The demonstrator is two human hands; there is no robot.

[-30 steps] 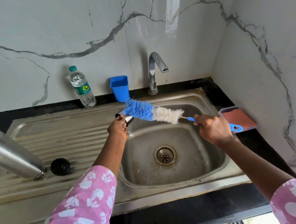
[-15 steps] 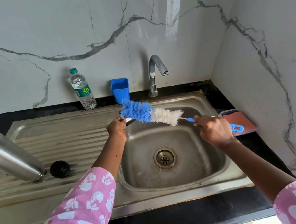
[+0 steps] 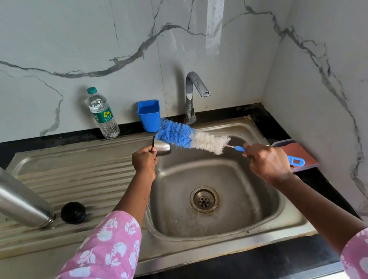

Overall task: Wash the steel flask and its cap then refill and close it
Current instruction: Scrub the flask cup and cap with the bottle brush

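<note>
My left hand grips a small steel cap with a black strap over the sink's far left edge. My right hand holds the blue handle of a bottle brush. The brush's blue bristle end lies against the cap. The steel flask stands upside down and tilted on the drainboard at the left. A black round stopper lies beside its mouth.
A steel sink basin with a drain lies below my hands, and the tap behind it runs no water. A plastic water bottle and a blue cup stand by the wall. A lidded box sits at the right.
The brush has slid a little up and left across the cap. My left hand has turned the cap slightly. The flask and stopper have stayed put.
</note>
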